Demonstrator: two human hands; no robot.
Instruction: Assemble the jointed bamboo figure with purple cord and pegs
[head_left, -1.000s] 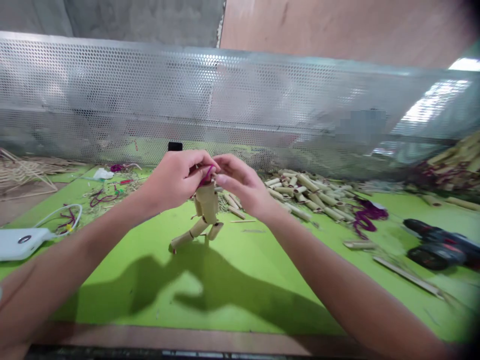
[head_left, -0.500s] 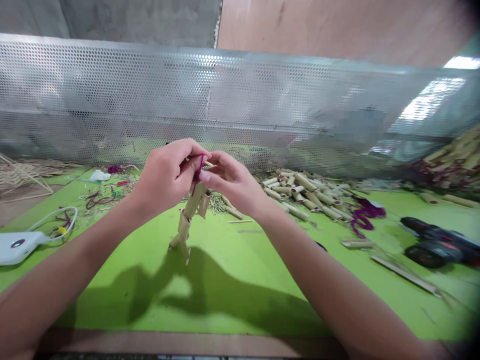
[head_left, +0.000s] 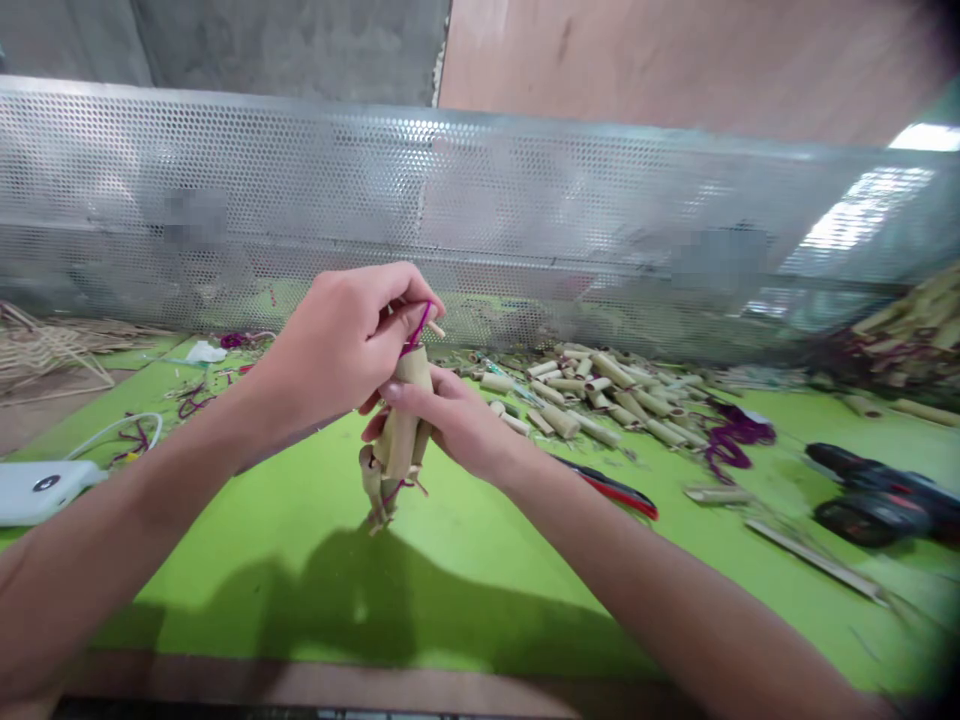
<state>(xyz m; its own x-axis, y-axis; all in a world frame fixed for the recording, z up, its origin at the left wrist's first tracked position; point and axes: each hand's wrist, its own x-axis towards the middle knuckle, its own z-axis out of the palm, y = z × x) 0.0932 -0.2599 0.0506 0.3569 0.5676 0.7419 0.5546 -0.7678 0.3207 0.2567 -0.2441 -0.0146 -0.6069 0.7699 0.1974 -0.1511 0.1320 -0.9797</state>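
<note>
**Right hand (head_left: 450,420) shifted down onto the bamboo figure (head_left: 400,430)**

Compared with the earlier frame, the right hand has dropped from the top of the figure to its torso tube. The limbs no longer spread; they hang bunched together beneath the grip.

Grip state: both hands are closed and clamped on the figure. The left hand (head_left: 337,345) sits uppermost, curled over the top of the torso tube. Its fingertips are at a purple cord (head_left: 417,330) and a short pale bamboo peg (head_left: 436,329), which projects past them. The right hand wraps the tube from below the left hand and lies just beside it. Whether the two hands touch cannot be told.

Position: the figure is held in the air above the green mat (head_left: 465,560), tilted slightly from upright. Its lower tubes (head_left: 377,490) hang below the right hand, with purple cord showing among them.

Surroundings, right of the grip: a red-and-black handled tool (head_left: 615,492) lies near the right wrist. Beyond it are a heap of cut bamboo tubes (head_left: 577,385), a tangle of purple cord (head_left: 739,432) and a black-and-red cordless drill (head_left: 870,495).

Left of the grip: a white power bank (head_left: 37,492) with a white cable (head_left: 120,430) lies on the mat edge, and a woven bamboo frame (head_left: 45,350) lies farther back. A perforated metal sheet (head_left: 450,190) stands behind everything.
</note>
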